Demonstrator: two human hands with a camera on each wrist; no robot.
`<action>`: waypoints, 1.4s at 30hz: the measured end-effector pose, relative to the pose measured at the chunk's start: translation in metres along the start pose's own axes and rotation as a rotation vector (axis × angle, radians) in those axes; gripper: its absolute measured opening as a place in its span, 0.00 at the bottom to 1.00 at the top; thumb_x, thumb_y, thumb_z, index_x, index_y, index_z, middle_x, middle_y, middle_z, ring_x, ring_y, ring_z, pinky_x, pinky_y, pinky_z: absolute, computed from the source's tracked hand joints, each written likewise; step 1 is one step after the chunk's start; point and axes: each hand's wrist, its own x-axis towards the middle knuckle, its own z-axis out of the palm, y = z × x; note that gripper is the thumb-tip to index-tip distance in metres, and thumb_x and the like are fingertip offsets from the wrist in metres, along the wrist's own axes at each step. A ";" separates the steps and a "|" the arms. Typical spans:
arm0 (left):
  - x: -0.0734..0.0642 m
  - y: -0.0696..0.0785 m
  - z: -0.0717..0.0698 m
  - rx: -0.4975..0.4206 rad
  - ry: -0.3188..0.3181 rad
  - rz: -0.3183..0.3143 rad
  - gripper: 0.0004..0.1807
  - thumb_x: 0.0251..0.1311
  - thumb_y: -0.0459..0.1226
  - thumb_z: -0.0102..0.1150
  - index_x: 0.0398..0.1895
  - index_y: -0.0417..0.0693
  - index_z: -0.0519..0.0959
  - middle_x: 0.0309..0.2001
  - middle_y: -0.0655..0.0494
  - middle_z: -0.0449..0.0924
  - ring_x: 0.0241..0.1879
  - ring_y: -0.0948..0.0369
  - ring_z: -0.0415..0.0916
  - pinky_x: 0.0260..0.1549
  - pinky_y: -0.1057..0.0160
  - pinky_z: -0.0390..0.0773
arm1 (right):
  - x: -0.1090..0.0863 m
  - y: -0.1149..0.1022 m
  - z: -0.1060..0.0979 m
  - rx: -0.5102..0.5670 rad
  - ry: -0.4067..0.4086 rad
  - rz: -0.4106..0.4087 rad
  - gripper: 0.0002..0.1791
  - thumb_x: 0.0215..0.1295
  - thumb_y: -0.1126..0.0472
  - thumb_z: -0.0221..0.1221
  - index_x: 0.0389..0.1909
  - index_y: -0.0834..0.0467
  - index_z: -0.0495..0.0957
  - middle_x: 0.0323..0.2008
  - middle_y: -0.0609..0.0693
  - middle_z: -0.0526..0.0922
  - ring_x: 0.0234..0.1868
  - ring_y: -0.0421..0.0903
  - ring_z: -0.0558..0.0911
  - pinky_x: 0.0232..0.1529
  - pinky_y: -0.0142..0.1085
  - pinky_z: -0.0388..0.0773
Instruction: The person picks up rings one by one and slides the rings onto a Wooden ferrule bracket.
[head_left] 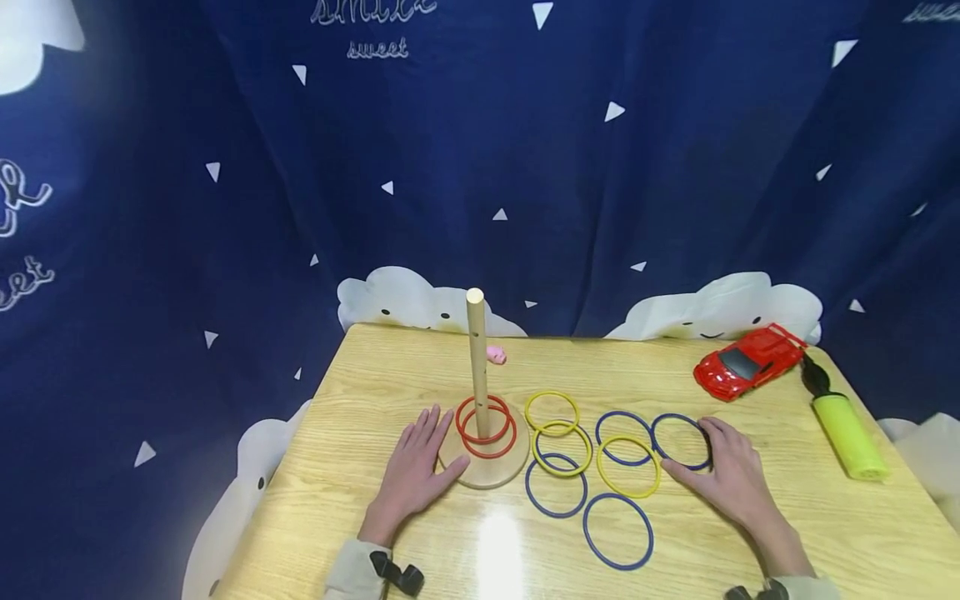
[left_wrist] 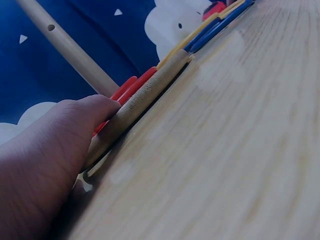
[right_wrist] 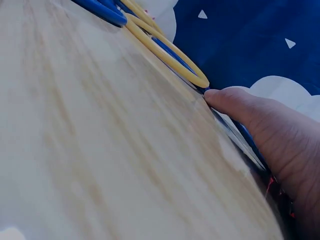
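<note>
Table (head_left: 360, 367): six o'clock toward the person, twelve at the curtain (head_left: 450, 167) hanging behind.
Stand (head_left: 487, 477): about nine o'clock, two overlapping rings (head_left: 487, 456) around its post (head_left: 479, 367).
Small figure (head_left: 497, 356): behind the post, at the stand's twelve.
Loose rings (head_left: 649, 542): at the stand's three, many overlapping; the nearest lies at the group's six.
Car (head_left: 750, 363): toward two, near the far edge.
Cylinder (head_left: 847, 435): at the car's four, just beside it.
Left hand (head_left: 416, 471): at the stand's nine, thumb touching its base.
Right hand (head_left: 731, 471): touching the rightmost loose ring's four o'clock side.
</note>
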 end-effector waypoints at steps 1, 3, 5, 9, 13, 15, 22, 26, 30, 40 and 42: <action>0.000 0.000 0.000 0.003 -0.002 -0.002 0.47 0.71 0.68 0.48 0.85 0.56 0.53 0.83 0.46 0.51 0.83 0.47 0.46 0.79 0.43 0.49 | 0.001 0.001 0.001 -0.011 0.005 0.004 0.57 0.49 0.35 0.77 0.68 0.71 0.68 0.67 0.73 0.68 0.65 0.75 0.65 0.56 0.70 0.62; 0.000 -0.002 0.000 0.010 -0.013 -0.009 0.47 0.71 0.68 0.47 0.85 0.57 0.52 0.83 0.46 0.51 0.83 0.48 0.45 0.79 0.44 0.48 | 0.001 0.002 0.003 -0.023 0.010 0.011 0.57 0.48 0.34 0.77 0.68 0.70 0.69 0.67 0.72 0.68 0.64 0.75 0.65 0.55 0.69 0.62; 0.000 -0.002 -0.001 0.010 -0.017 -0.011 0.47 0.71 0.68 0.47 0.85 0.57 0.53 0.83 0.46 0.51 0.83 0.48 0.45 0.80 0.44 0.48 | 0.002 0.002 0.004 -0.026 0.012 0.019 0.58 0.47 0.33 0.77 0.67 0.70 0.69 0.67 0.71 0.68 0.65 0.75 0.65 0.56 0.69 0.62; 0.001 -0.002 -0.002 0.004 -0.016 -0.011 0.47 0.71 0.68 0.47 0.85 0.57 0.53 0.83 0.46 0.50 0.83 0.48 0.45 0.80 0.44 0.47 | 0.000 0.002 0.005 -0.016 0.026 0.028 0.57 0.45 0.34 0.78 0.65 0.71 0.70 0.66 0.71 0.69 0.64 0.74 0.65 0.56 0.68 0.62; 0.000 -0.001 -0.001 -0.003 -0.014 -0.011 0.47 0.71 0.68 0.47 0.86 0.57 0.52 0.83 0.46 0.50 0.83 0.48 0.45 0.80 0.44 0.47 | -0.002 0.001 0.004 -0.002 0.048 0.037 0.55 0.42 0.37 0.80 0.61 0.72 0.72 0.64 0.71 0.70 0.62 0.72 0.66 0.55 0.67 0.63; -0.001 -0.001 -0.002 -0.005 -0.014 -0.012 0.47 0.71 0.68 0.47 0.86 0.58 0.52 0.83 0.46 0.50 0.83 0.48 0.44 0.80 0.44 0.47 | -0.002 0.001 0.004 0.002 0.057 0.037 0.54 0.41 0.38 0.81 0.60 0.72 0.72 0.63 0.71 0.70 0.61 0.72 0.66 0.54 0.67 0.64; 0.000 -0.001 -0.002 0.008 -0.020 -0.017 0.47 0.71 0.69 0.46 0.86 0.59 0.51 0.84 0.47 0.50 0.83 0.48 0.44 0.80 0.45 0.47 | -0.002 0.000 0.003 0.030 0.073 0.025 0.54 0.40 0.40 0.82 0.60 0.71 0.71 0.58 0.70 0.73 0.58 0.70 0.68 0.53 0.66 0.63; 0.001 -0.001 -0.001 0.006 -0.021 -0.014 0.47 0.71 0.69 0.46 0.86 0.59 0.51 0.84 0.47 0.50 0.83 0.48 0.44 0.80 0.44 0.47 | -0.001 0.001 0.002 0.043 0.067 0.038 0.55 0.39 0.40 0.83 0.61 0.70 0.69 0.55 0.69 0.74 0.57 0.69 0.68 0.53 0.65 0.63; 0.002 -0.001 -0.001 0.006 -0.018 -0.013 0.47 0.71 0.68 0.46 0.86 0.59 0.51 0.84 0.47 0.50 0.83 0.49 0.44 0.80 0.44 0.47 | 0.000 0.001 0.002 0.054 0.075 0.039 0.56 0.38 0.41 0.83 0.62 0.70 0.69 0.55 0.69 0.74 0.56 0.68 0.69 0.53 0.63 0.63; 0.001 0.000 0.000 0.005 -0.021 -0.010 0.47 0.71 0.68 0.46 0.86 0.58 0.51 0.84 0.48 0.49 0.83 0.48 0.44 0.80 0.44 0.47 | -0.002 0.002 0.002 0.085 0.104 0.009 0.54 0.36 0.44 0.85 0.60 0.69 0.71 0.53 0.67 0.75 0.54 0.66 0.69 0.52 0.61 0.62; 0.000 0.000 0.000 -0.001 -0.011 -0.004 0.47 0.71 0.68 0.47 0.86 0.58 0.52 0.84 0.47 0.50 0.83 0.47 0.45 0.79 0.43 0.47 | -0.003 0.001 0.002 0.095 0.101 0.013 0.54 0.37 0.44 0.84 0.61 0.69 0.71 0.54 0.67 0.75 0.54 0.66 0.69 0.52 0.61 0.62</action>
